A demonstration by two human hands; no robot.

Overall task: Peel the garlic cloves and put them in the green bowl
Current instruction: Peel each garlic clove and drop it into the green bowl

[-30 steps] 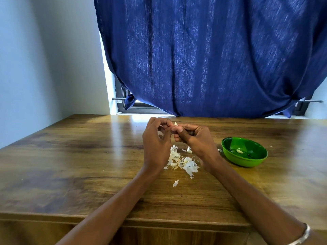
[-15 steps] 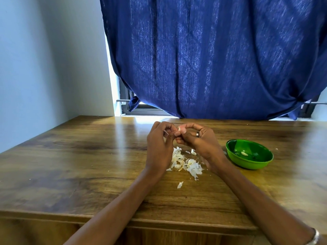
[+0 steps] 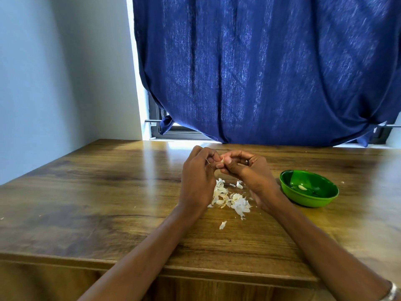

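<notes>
Both hands meet above the wooden table [image 3: 91, 205], fingertips together. My right hand [image 3: 249, 172], with a ring on one finger, pinches a small pale garlic cloves piece [image 3: 222, 161]. My left hand [image 3: 198, 179] pinches a thin strip of skin at the same clove. Under the hands lies a heap of white garlic skins and cloves [image 3: 230, 197], and one loose clove [image 3: 239, 185] sits behind it. The green bowl [image 3: 329, 197] stands to the right of my right hand, with one peeled clove [image 3: 302, 187] inside.
A single flake of skin [image 3: 222, 224] lies nearer the table's front edge [image 3: 152, 265]. A dark blue curtain [image 3: 260, 72] hangs over the window behind the table. A pale wall runs along the left.
The view has shifted slightly, so hands and bowl sit a little further right and lower. The fingers keep working at the clove; the bowl and the skin heap have not moved.
</notes>
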